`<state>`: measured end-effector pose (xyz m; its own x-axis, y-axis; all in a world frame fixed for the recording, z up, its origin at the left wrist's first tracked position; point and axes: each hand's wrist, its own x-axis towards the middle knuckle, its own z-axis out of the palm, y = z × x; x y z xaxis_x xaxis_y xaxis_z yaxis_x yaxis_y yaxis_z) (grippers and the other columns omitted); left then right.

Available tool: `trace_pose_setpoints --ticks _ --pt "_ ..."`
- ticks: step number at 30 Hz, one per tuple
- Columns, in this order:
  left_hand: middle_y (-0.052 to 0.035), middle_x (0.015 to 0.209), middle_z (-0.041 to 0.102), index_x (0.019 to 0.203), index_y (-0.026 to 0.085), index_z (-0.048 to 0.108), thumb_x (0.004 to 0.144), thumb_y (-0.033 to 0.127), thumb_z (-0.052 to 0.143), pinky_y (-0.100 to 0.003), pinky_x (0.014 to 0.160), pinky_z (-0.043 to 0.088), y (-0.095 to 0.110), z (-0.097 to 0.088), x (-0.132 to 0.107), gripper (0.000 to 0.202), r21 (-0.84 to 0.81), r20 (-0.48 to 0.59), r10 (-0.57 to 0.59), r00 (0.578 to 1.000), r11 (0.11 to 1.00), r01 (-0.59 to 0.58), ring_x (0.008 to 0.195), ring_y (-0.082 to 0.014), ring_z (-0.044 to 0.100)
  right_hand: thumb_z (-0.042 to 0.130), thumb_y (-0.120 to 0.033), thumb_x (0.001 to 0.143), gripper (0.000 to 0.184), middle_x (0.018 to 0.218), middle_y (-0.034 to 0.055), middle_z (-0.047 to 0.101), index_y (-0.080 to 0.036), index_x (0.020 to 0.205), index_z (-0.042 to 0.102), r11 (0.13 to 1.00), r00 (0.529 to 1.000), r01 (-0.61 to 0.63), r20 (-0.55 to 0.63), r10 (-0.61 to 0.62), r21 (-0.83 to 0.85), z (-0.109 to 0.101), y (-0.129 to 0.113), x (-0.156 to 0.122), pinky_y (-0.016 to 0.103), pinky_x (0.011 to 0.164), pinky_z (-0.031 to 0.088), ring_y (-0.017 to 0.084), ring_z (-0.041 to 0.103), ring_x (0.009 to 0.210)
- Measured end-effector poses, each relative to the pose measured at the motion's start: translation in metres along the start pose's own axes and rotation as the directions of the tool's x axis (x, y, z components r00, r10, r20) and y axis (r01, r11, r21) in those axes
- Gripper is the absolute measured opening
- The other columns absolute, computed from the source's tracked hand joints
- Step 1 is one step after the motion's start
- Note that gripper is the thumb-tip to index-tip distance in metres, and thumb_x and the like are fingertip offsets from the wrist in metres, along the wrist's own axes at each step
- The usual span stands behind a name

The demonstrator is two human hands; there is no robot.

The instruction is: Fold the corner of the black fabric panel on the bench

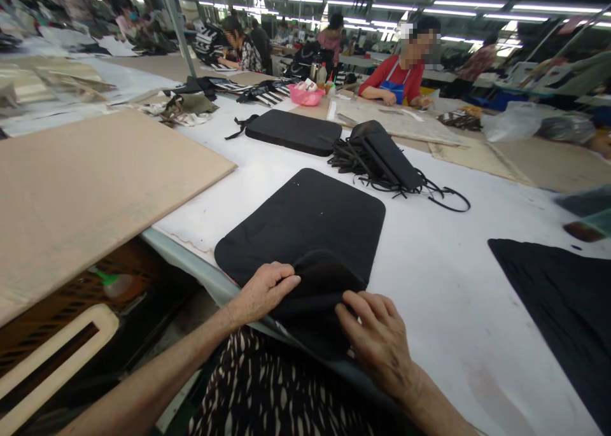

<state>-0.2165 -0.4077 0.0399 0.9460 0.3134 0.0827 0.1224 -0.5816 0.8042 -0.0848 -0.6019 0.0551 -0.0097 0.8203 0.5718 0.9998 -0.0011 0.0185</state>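
Observation:
A black fabric panel (pixel 305 213) with rounded corners lies on the white table, its near edge lifted and folded up in front of me. My left hand (pixel 270 289) pinches the folded part between thumb and fingers. On the right, my right hand (pixel 375 328) has its fingers curled onto the same fabric near its right corner. Part of the cloth hangs over the table's front edge, and its lower end is hidden by my hands and clothing. Beyond the panel sit a stack of black panels (pixel 291 130) and a black bundle with loose straps (pixel 382 156).
A large tan board (pixel 105 188) covers the left side. Another black cloth (pixel 558 309) lies at the right. Further back are a pink basket (pixel 305 95) and a co-worker in a red top (pixel 389 79). Below the board a pale slotted template (pixel 57 359) sticks out.

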Motion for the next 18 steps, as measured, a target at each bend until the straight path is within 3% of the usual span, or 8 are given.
trace_pose_setpoints --ticks 4,7,9,11,13,15,18 --pt "0.0028 0.062 0.043 0.064 0.015 0.046 0.090 0.031 0.040 -0.023 0.063 0.033 0.001 -0.002 -0.003 0.031 0.018 0.028 0.002 1.000 1.000 -0.003 0.065 -0.0125 0.043 0.047 -0.016 0.085 0.016 0.115 0.0098 0.053 -0.018 0.080 0.063 0.953 0.958 -0.286 0.061 0.281 0.096 0.008 0.005 0.018 0.041 0.087 0.038 0.027 0.045 0.105" --pt "0.0000 0.083 0.057 0.097 0.019 0.056 0.090 0.030 0.041 -0.025 0.075 0.037 0.002 -0.005 -0.008 0.020 -0.029 0.032 -0.039 0.999 0.999 0.040 0.080 -0.0157 0.050 0.048 -0.018 0.086 0.013 0.119 0.0083 0.049 -0.018 0.082 0.061 0.904 0.923 -0.378 0.152 0.353 0.197 0.019 0.013 0.032 0.038 0.090 0.039 0.024 0.046 0.105" --pt "-0.0024 0.108 0.056 0.125 0.025 0.043 0.088 0.033 0.048 -0.028 0.087 0.037 0.001 -0.007 -0.010 0.038 -0.067 0.042 -0.047 0.998 0.997 0.050 0.097 -0.0186 0.049 0.050 -0.020 0.086 0.011 0.115 0.0061 0.052 -0.018 0.081 0.060 0.875 0.893 -0.436 0.223 0.391 0.211 0.027 0.018 0.038 0.036 0.085 0.042 0.021 0.051 0.097" --pt "-0.0033 0.123 0.049 0.135 0.030 0.030 0.083 0.033 0.057 -0.031 0.095 0.033 -0.001 -0.008 -0.011 0.059 -0.065 0.088 -0.027 0.996 0.997 0.033 0.108 -0.0209 0.044 0.051 -0.022 0.086 0.010 0.111 0.0040 0.055 -0.019 0.081 0.059 0.854 0.863 -0.478 0.291 0.413 0.207 0.034 0.022 0.041 0.035 0.081 0.043 0.020 0.053 0.090" --pt "-0.0027 0.120 0.050 0.128 0.032 0.043 0.080 0.029 0.062 -0.032 0.096 0.032 -0.004 -0.008 -0.010 0.052 -0.005 0.160 0.000 0.987 1.000 0.001 0.108 -0.0221 0.043 0.051 -0.023 0.087 0.009 0.107 0.0025 0.056 -0.020 0.081 0.058 0.841 0.848 -0.496 0.329 0.416 0.217 0.041 0.024 0.042 0.033 0.080 0.043 0.019 0.054 0.087" --pt "-0.0021 0.106 0.055 0.108 0.031 0.062 0.080 0.022 0.061 -0.030 0.091 0.035 -0.006 -0.008 -0.007 0.029 0.054 0.218 0.032 0.975 0.998 -0.045 0.102 -0.0210 0.045 0.053 -0.024 0.086 0.008 0.104 0.0017 0.057 -0.020 0.082 0.058 0.831 0.844 -0.504 0.339 0.416 0.235 0.045 0.025 0.042 0.032 0.081 0.042 0.018 0.054 0.088" --pt "-0.0011 0.090 0.055 0.089 0.027 0.069 0.081 0.015 0.059 -0.026 0.081 0.037 -0.009 -0.007 -0.004 0.018 0.057 0.220 0.074 0.973 0.994 -0.088 0.091 -0.0177 0.048 0.053 -0.025 0.086 0.007 0.102 0.0015 0.058 -0.020 0.084 0.057 0.830 0.844 -0.508 0.327 0.425 0.232 0.048 0.026 0.041 0.032 0.080 0.042 0.019 0.054 0.088"
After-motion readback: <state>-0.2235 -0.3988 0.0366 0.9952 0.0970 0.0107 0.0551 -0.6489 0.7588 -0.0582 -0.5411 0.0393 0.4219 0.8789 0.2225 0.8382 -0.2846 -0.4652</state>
